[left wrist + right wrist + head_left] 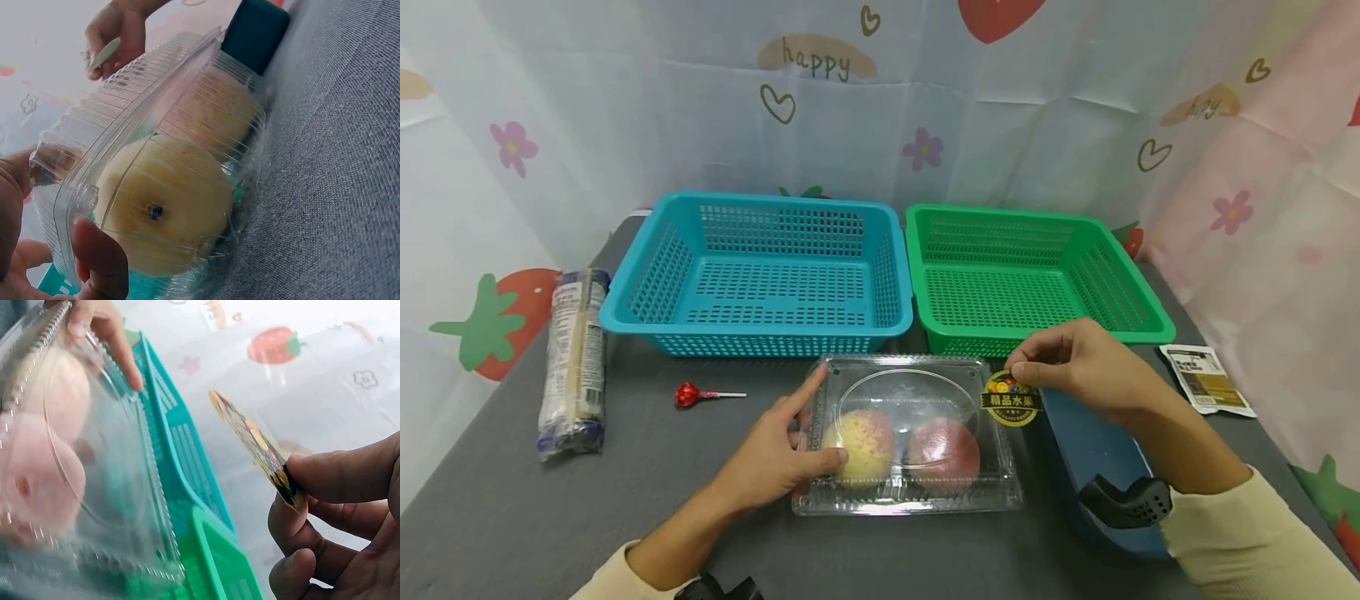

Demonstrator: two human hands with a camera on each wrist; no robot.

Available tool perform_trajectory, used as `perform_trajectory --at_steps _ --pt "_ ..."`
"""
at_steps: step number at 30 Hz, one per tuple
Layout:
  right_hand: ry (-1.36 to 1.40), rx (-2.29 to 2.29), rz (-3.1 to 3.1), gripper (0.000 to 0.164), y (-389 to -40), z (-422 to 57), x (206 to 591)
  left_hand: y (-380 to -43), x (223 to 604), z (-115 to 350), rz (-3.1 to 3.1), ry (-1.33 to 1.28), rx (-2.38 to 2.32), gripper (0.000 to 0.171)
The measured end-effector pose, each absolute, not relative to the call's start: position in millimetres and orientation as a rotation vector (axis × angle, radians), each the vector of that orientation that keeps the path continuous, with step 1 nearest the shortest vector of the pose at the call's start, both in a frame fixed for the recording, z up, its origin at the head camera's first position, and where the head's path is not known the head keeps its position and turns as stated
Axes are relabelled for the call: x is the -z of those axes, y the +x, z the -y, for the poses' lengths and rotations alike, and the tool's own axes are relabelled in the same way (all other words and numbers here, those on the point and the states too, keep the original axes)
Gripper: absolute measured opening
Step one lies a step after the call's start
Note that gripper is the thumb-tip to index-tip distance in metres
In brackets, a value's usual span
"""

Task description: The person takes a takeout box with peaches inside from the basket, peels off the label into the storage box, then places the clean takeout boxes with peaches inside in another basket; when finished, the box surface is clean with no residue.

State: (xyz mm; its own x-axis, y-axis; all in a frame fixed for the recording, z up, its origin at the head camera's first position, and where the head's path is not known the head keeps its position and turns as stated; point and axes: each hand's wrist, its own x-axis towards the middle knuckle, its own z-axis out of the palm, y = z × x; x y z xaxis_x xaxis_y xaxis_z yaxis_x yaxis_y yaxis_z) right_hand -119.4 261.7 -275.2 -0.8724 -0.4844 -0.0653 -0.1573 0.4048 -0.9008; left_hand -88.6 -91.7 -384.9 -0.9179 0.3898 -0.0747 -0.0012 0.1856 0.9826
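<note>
A clear plastic clamshell box (904, 500) lies on the grey cloth with its lid down. Two round fruits show through it: a yellow one with a pink blush (863, 446) and a pinkish-red one (943, 454). My left hand (778, 454) grips the box's left side, thumb over the near corner and index finger stretched along the far part. Between thumb and fingers, my right hand (1086, 371) pinches a round black-and-gold fruit sticker (1012, 400) just past the box's right edge. The right wrist view shows the sticker (253, 447) nearly edge-on and apart from the box.
Behind the box stand a blue basket (782, 329) and a green basket (940, 321). A dark blue bin (1093, 442) is under my right forearm. At left lie a red lollipop (687, 394) and a long wrapped packet (574, 358); at right, a small pouch (1206, 379).
</note>
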Motion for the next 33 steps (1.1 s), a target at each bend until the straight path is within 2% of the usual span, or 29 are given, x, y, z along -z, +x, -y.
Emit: perform_trajectory --at_steps 9,19,33 --pt "-0.578 1.466 -2.3 0.015 -124 -298 280 -88 384 92 -2.152 0.359 -1.79 0.098" --pt "-0.657 1.53 -2.111 0.017 -134 -342 304 -89 386 91 -2.151 0.341 -1.794 0.098" --pt "-0.351 1.501 -2.167 0.016 -141 -378 346 -89 385 91 -2.163 0.318 -1.788 0.099"
